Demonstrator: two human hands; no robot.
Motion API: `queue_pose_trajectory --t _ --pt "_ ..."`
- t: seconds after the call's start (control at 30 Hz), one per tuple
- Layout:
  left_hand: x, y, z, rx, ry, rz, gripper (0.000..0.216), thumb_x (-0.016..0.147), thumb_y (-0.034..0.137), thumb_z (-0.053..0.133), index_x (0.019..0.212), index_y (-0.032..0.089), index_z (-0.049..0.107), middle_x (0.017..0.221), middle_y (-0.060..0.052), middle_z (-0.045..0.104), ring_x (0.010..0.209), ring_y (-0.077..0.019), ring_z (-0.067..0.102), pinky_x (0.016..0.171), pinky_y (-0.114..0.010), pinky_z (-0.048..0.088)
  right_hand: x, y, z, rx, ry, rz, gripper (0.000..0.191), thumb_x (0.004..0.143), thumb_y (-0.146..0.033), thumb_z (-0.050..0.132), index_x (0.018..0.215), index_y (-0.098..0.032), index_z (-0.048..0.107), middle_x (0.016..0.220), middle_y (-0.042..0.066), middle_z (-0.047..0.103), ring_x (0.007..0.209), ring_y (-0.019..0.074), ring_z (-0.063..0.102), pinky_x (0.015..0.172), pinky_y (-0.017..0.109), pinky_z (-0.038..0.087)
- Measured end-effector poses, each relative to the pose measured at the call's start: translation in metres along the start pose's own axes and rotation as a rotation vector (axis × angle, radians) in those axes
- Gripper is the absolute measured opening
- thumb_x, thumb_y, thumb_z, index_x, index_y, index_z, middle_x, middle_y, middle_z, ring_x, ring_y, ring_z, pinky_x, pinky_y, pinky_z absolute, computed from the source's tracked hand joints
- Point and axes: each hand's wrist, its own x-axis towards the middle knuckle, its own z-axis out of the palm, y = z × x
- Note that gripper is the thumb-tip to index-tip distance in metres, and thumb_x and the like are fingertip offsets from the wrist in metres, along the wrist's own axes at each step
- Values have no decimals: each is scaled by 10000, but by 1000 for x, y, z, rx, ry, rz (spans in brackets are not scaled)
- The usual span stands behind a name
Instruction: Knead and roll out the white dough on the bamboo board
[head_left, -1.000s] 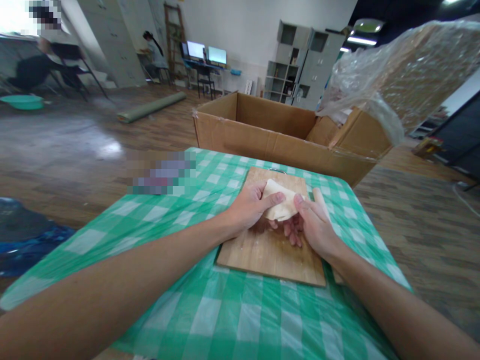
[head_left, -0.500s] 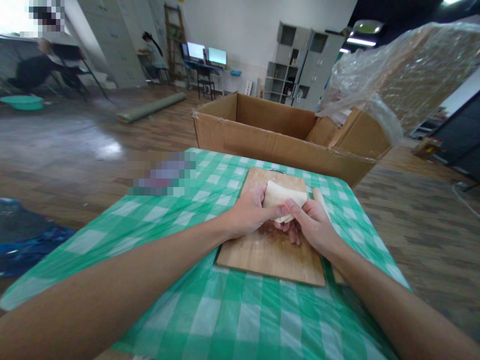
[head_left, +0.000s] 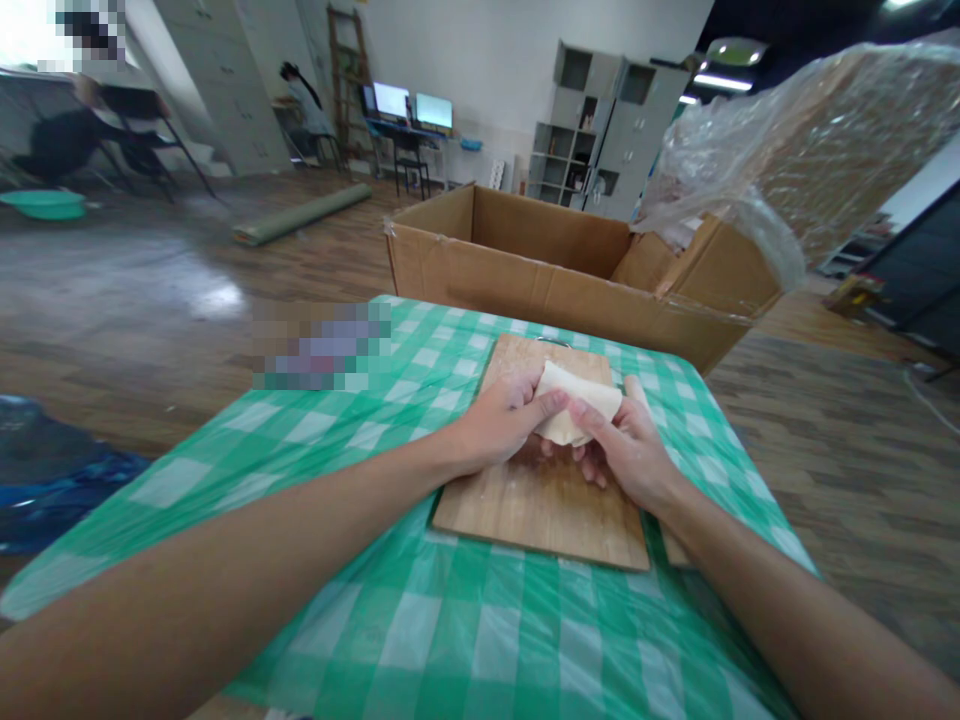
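A pale folded piece of dough (head_left: 581, 400) is held just above a wooden cutting board (head_left: 540, 510) that lies on a green-and-white checked tablecloth (head_left: 420, 620). My left hand (head_left: 499, 425) grips the dough's left side with the thumb on top. My right hand (head_left: 626, 450) pinches its near right edge, fingers curled underneath. Both thumbs meet at the dough's front edge.
An open cardboard box (head_left: 555, 270) stands just behind the table. A clear plastic-wrapped bundle (head_left: 810, 150) rises at the right. Wooden floor surrounds the table, with a rolled mat (head_left: 300, 215) and a person seated at the far left (head_left: 82, 140).
My thumbs have come together on the dough's near edge, and the dough has shifted slightly to the right and tilted between my hands. The board has not moved.
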Motion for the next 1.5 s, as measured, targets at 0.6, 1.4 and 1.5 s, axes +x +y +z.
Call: queue_pose_trajectory --t 0.6,1.4,1.5 --pt "-1 2 -10 317 134 45 541 984 655 513 825 148 616 528 28 568 400 -70 501 366 -152 329 0 3 2 29 -93 11 481 953 -606 622 810 -147 645 580 16 679 353 96 560 303 161 413" --pt "2 1 -15 -219 7 -149 424 932 542 684 1012 126 659 701 -29 698 486 -97 632 391 -154 445 -2 -1 3 -139 25 -30 705 971 -752 432 544 -201 536 384 18 551 266 96 477 254 176 313" --pt "1 2 -13 -229 -82 -160 458 835 501 814 1044 126 657 825 -64 742 603 -112 692 548 -195 568 -1 2 1 -130 -53 -31 721 1001 -727 390 582 -179 600 431 17 574 323 89 511 304 168 367"
